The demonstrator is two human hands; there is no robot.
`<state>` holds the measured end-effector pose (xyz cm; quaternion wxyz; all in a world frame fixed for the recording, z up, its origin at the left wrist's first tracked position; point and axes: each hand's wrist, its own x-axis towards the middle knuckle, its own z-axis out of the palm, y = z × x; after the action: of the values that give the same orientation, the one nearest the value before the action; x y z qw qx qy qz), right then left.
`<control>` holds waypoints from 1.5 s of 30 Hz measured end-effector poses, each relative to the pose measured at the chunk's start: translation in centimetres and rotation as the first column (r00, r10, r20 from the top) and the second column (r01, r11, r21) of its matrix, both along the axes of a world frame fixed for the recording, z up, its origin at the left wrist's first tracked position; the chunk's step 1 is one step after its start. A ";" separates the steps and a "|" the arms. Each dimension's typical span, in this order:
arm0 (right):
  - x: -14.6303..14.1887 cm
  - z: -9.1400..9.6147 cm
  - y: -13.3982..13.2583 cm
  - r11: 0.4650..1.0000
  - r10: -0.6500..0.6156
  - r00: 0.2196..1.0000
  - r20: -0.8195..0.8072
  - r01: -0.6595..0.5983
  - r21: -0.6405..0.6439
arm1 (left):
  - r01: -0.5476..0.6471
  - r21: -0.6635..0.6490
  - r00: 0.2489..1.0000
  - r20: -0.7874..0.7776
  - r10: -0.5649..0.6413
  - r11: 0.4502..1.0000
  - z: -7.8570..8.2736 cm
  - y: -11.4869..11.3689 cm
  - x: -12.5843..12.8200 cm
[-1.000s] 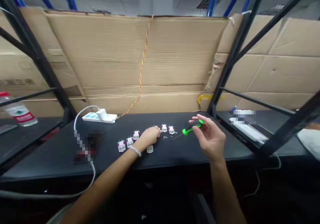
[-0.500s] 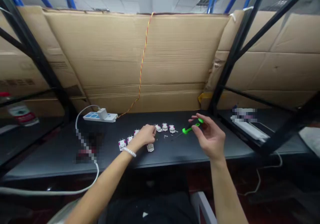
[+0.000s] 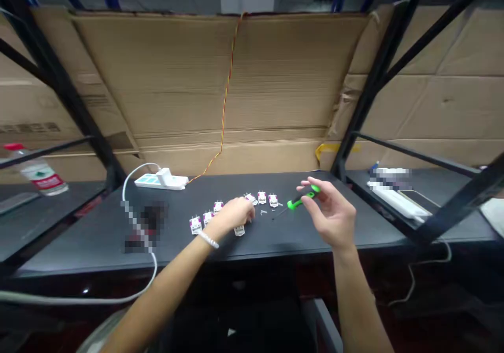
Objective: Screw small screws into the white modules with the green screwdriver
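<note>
My right hand [image 3: 331, 211] holds a small screwdriver with a green and black handle [image 3: 302, 197], its thin shaft pointing down left toward the black table [image 3: 98, 237]. My left hand [image 3: 232, 215], with a beaded bracelet at the wrist, rests on the table with fingers curled over the row of small white and pink parts [image 3: 205, 218]; what the fingers pinch is hidden. More of these parts [image 3: 268, 199] lie just beyond, and one part [image 3: 239, 230] sits beside the hand. Tiny screws [image 3: 263, 212] lie between the two hands.
A white power strip [image 3: 159, 180] with a plug and white cable sits at the back left. A red-yellow wire [image 3: 224, 106] hangs down the cardboard wall. A water bottle [image 3: 37, 172] stands far left. Black rack struts frame both sides; a white object [image 3: 394, 198] lies on the right shelf.
My left hand drew back a little from the far parts and then settled over the row again. The right hand kept the screwdriver almost still. The camera tilted slightly.
</note>
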<state>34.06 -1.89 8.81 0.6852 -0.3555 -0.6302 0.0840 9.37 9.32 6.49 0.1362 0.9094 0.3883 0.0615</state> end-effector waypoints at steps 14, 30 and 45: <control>0.3 0.4 -0.3 1.000 0.004 1.000 0.029 -0.004 0.003 | 0.112 0.050 0.989 -0.106 -0.106 0.992 -0.9 0.3 1.3; 0.3 0.2 -0.4 1.000 0.013 0.999 0.035 -0.013 0.007 | 0.175 0.136 0.984 -0.052 -0.169 0.975 0.6 -0.5 0.6; 0.1 0.4 -0.5 1.000 -0.026 0.998 0.052 0.026 0.004 | -0.082 -0.092 0.794 0.595 0.121 0.992 -1.0 -4.1 -5.0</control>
<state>34.14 -2.38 9.16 0.6702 -0.3643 -0.6433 0.0648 4.36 5.17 5.45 0.2765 0.8163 0.3753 0.3411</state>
